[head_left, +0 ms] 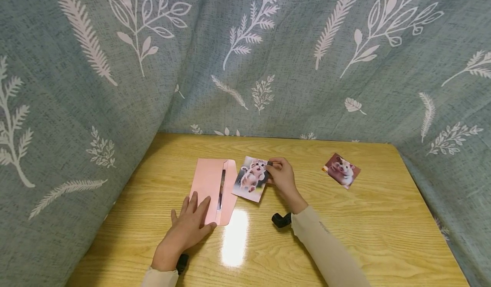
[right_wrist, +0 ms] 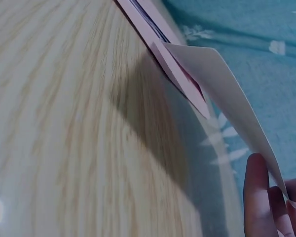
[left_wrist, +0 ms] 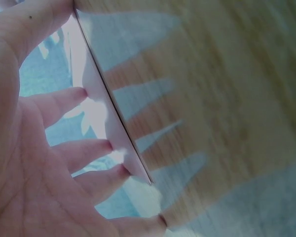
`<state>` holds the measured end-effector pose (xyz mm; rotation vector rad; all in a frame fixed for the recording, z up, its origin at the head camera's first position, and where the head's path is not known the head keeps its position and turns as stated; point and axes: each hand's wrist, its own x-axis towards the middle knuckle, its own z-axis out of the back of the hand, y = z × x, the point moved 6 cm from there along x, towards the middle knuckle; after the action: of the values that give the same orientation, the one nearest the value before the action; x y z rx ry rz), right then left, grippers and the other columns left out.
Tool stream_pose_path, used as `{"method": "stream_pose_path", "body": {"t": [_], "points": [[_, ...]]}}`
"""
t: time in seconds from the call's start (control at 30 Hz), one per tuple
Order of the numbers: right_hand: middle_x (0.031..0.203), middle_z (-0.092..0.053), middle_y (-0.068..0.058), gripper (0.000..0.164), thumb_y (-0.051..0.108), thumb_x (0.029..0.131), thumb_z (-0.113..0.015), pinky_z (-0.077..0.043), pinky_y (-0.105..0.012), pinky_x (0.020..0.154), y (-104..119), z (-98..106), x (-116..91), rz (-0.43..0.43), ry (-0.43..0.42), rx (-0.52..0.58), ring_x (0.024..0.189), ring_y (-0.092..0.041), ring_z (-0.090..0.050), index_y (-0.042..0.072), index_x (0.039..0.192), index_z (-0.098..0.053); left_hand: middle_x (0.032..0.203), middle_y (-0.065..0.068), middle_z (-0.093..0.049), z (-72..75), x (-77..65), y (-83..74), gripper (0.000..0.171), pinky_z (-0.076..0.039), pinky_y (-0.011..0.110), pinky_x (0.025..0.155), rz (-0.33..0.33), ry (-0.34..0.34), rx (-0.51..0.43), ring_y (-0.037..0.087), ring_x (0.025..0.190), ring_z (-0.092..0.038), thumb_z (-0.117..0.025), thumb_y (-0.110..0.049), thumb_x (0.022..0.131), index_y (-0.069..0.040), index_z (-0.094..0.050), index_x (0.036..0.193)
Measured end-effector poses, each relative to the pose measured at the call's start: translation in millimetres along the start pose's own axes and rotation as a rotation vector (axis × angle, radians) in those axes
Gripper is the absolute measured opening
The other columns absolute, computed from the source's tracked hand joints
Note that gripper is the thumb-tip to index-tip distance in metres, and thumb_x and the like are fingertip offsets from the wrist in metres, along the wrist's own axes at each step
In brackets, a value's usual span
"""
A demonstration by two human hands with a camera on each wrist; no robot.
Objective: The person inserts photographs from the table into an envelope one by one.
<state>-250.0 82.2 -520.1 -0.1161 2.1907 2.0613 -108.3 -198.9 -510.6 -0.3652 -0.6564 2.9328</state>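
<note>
A pink envelope [head_left: 207,174] lies on the table with its flap folded out to the right. Through its opening shows a narrow strip of a dark picture [head_left: 221,189]. My left hand [head_left: 186,225] rests on the envelope's lower left part, fingers spread and straight; the left wrist view shows the fingertips along the envelope's edge [left_wrist: 103,108]. With thumb and fingers, my right hand [head_left: 283,179] pinches the right edge of a kitten photo [head_left: 250,181]. The photo's left edge overlaps the flap. In the right wrist view the photo's plain back [right_wrist: 227,94] tilts above the table.
A photo of a hamster-like animal [head_left: 342,170] lies apart on the right of the wooden table [head_left: 368,218]. Leaf-patterned blue-green cloth [head_left: 291,95] hangs behind the table and along both sides. Black wrist devices [head_left: 281,220] sit at both cuffs.
</note>
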Motion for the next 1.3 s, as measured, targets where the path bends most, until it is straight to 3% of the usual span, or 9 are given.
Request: {"method": "stream_pose_path", "body": {"t": [0.4,1.3], "points": [[0.098,-0.06,-0.017,0.029,-0.002,0.095,-0.062,-0.056,-0.026,0.051,-5,-21,3,-0.01,-0.009,0.053,0.067,-0.017,-0.063,-0.008,0.123,-0.055,0.163,0.026,-0.01,0.4,-0.2,0.5,0.078,-0.004,0.083,0.101,0.002,-0.015,-0.001,0.049,0.148,-0.006,-0.07,-0.043,0.093,-0.016,-0.035,0.157],[0.103,-0.063,-0.021,0.032,0.005,0.101,-0.057,-0.059,-0.034,0.056,-16,-59,-5,-0.047,0.133,0.002,0.067,-0.019,-0.064,-0.007,0.13,-0.056,0.163,0.025,-0.01,-1.0,0.3,1.5,0.079,-0.003,0.083,0.101,0.0,-0.006,0.002,0.048,0.148,-0.004,-0.069,-0.045,0.093,-0.018,-0.034,0.158]]}}
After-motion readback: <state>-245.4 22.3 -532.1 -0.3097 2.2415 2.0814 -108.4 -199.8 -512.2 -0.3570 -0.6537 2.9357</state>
